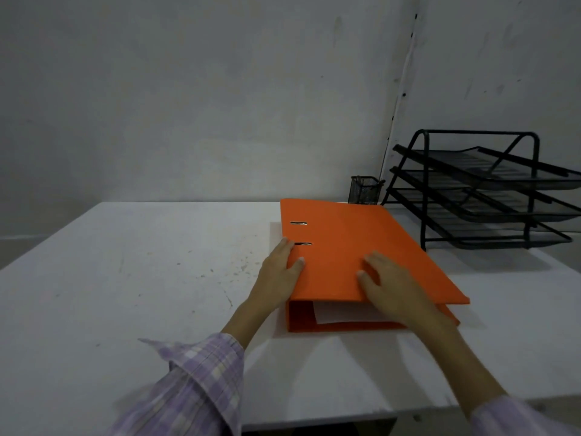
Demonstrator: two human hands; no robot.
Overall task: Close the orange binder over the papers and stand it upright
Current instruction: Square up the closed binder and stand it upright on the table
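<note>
The orange binder (352, 247) lies flat on the white table (125, 278), its cover down over white papers (342, 313) that show at the near open edge. My left hand (279, 272) grips the binder's left side, thumb on top of the cover and fingers wrapped round the edge near the two metal slots. My right hand (390, 284) rests palm down on the cover near its front edge, fingers spread.
A black three-tier wire tray rack (490, 190) stands at the back right, close to the binder's far right corner. A small black mesh pen cup (364, 190) sits behind the binder by the wall. The table's near edge runs just below my forearms.
</note>
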